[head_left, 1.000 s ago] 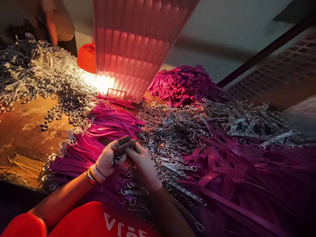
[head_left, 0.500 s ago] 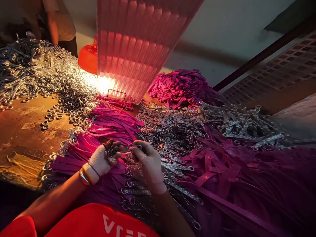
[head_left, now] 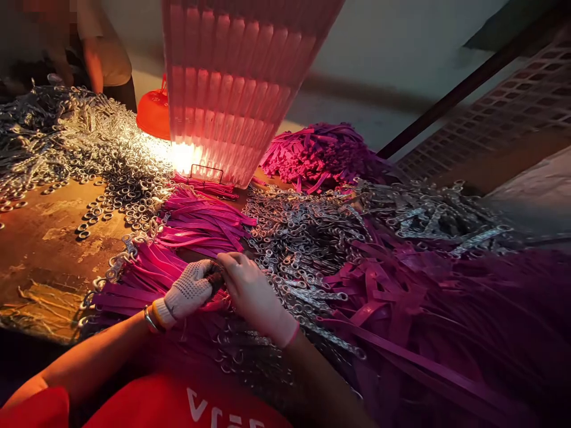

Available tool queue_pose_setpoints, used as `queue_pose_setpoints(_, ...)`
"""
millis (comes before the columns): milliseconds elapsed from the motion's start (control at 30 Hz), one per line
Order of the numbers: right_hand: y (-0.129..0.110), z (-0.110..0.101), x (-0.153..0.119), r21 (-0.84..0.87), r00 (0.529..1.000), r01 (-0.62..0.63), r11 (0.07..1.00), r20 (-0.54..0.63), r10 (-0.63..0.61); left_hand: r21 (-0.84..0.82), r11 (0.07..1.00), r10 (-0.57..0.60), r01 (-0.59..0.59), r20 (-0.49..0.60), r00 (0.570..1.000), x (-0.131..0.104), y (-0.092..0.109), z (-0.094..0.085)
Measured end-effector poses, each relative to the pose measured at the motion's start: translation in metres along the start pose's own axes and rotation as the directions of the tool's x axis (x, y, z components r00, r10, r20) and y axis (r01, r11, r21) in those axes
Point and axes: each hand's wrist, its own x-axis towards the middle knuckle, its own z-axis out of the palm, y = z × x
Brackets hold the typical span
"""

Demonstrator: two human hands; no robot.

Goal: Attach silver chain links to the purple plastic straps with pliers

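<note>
- At my far left, a bundle of brown strings (head_left: 49, 310) lies on the worn brown table (head_left: 57, 229), close to its near edge.
- Beyond that, a big heap of silver metal pieces (head_left: 62, 134) spreads over the table; behind it stands another person (head_left: 107, 56), one arm hanging down towards the heap.
- Loose metal rings (head_left: 134, 205) spill from the heap's near side.
- A red lamp (head_left: 153, 116) shines low over the rings, partly hidden by a tall ribbed plastic panel (head_left: 232, 89).
- My left hand (head_left: 190, 291), in a dotted knit glove with a metal band (head_left: 151, 321) at the wrist, has its fingers curled in against the other hand.
- Under and beyond my hands lie rows of pink straps (head_left: 200, 229), metal fittings at their left ends.
- My right hand (head_left: 256, 294), in a pale glove, bends its fingers over the left fingertips; they hide whatever may be between them, so I cannot tell whether either hand grips something.
- Just right of it is a pile of metal chains (head_left: 307, 229), with a mound of purple strips (head_left: 323, 154) behind.
- Farthest right, long purple bands (head_left: 410, 303) lie tangled in shadow, more silver links (head_left: 432, 214) beyond them.
</note>
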Motion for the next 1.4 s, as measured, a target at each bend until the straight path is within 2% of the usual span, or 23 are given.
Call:
queue_pose_setpoints(100,0.002,-0.008,0.009,-0.151,0.98,0.1,0.984,0.184,-0.071,0.209,0.972,0.107,-0.105,-0.001,0.994,0.008,0.004,-0.008)
queue_pose_setpoints(200,0.003,-0.012,0.01,-0.24,0.972,0.132,0.962,0.223,-0.078,0.268,0.95,0.156,-0.16,0.035,0.987,0.014,0.006,-0.013)
queue_pose_setpoints(267,0.005,-0.011,0.008,-0.124,0.978,0.079,0.989,0.204,-0.053,0.197,0.975,0.091,-0.105,0.079,0.993,0.014,0.008,-0.014)
queue_pose_setpoints(367,0.012,-0.009,0.006,0.153,0.974,-0.107,0.983,0.217,0.072,0.006,1.0,-0.018,0.017,0.147,0.989,0.015,0.012,-0.014)
queue_pose_setpoints(433,0.017,-0.006,0.004,0.206,0.971,-0.197,0.959,0.177,0.161,-0.099,0.992,-0.063,0.083,0.192,0.979,0.024,0.015,-0.012)
queue_pose_setpoints(467,0.019,-0.004,0.002,0.19,0.971,-0.226,0.955,0.121,0.206,-0.114,0.987,-0.084,0.11,0.211,0.974,0.033,0.018,-0.012)
queue_pose_setpoints(500,0.02,-0.001,0.0,0.166,0.968,-0.252,0.954,0.049,0.247,-0.075,0.99,-0.099,0.118,0.219,0.971,0.046,0.021,-0.012)
queue_pose_setpoints(567,0.018,0.008,-0.006,0.13,0.959,-0.267,0.955,-0.066,0.277,0.131,0.989,-0.097,0.072,0.201,0.975,0.083,0.03,-0.013)
queue_pose_setpoints(633,0.012,0.02,-0.014,0.11,0.972,-0.203,0.973,-0.095,0.214,0.376,0.926,-0.045,-0.019,0.161,0.986,0.131,0.042,-0.011)
queue_pose_setpoints(667,0.009,0.026,-0.018,0.101,0.983,-0.155,0.983,-0.084,0.163,0.442,0.896,-0.024,-0.043,0.146,0.989,0.157,0.048,-0.007)
queue_pose_setpoints(733,0.003,0.036,-0.023,0.076,0.994,-0.094,0.993,-0.056,0.098,0.549,0.832,-0.003,-0.072,0.135,0.991,0.206,0.058,0.005)
queue_pose_setpoints(800,0.002,0.041,-0.026,0.063,0.993,-0.104,0.993,-0.051,0.108,0.644,0.761,-0.009,-0.081,0.135,0.991,0.244,0.061,0.024)
queue_pose_setpoints(900,0.004,0.041,-0.026,0.085,0.987,-0.142,0.986,-0.061,0.148,0.738,0.67,-0.036,-0.083,0.144,0.989,0.274,0.054,0.05)
queue_pose_setpoints(967,0.005,0.04,-0.025,0.099,0.985,-0.149,0.984,-0.069,0.156,0.772,0.629,-0.044,-0.093,0.155,0.987,0.28,0.044,0.059)
queue_pose_setpoints(1033,0.004,0.042,-0.024,0.109,0.982,-0.16,0.981,-0.086,0.17,0.796,0.596,-0.04,-0.112,0.168,0.985,0.281,0.036,0.059)
queue_pose_setpoints(1100,0.004,0.044,-0.024,0.133,0.975,-0.173,0.976,-0.114,0.189,0.808,0.571,-0.02,-0.144,0.188,0.982,0.278,0.035,0.054)
queue_pose_setpoints(1200,0.008,0.044,-0.026,0.225,0.961,-0.193,0.955,-0.153,0.231,0.799,0.56,0.052,-0.218,0.228,0.972,0.268,0.046,0.04)
queue_pose_setpoints(1300,0.022,0.031,-0.026,0.396,0.929,-0.238,0.887,-0.175,0.327,0.756,0.59,0.122,-0.284,0.264,0.957,0.239,0.064,0.022)
queue_pose_setpoints(1400,0.037,0.012,-0.023,0.512,0.9,-0.189,0.838,-0.251,0.357,0.688,0.657,0.132,-0.307,0.297,0.946,0.185,0.072,-0.001)
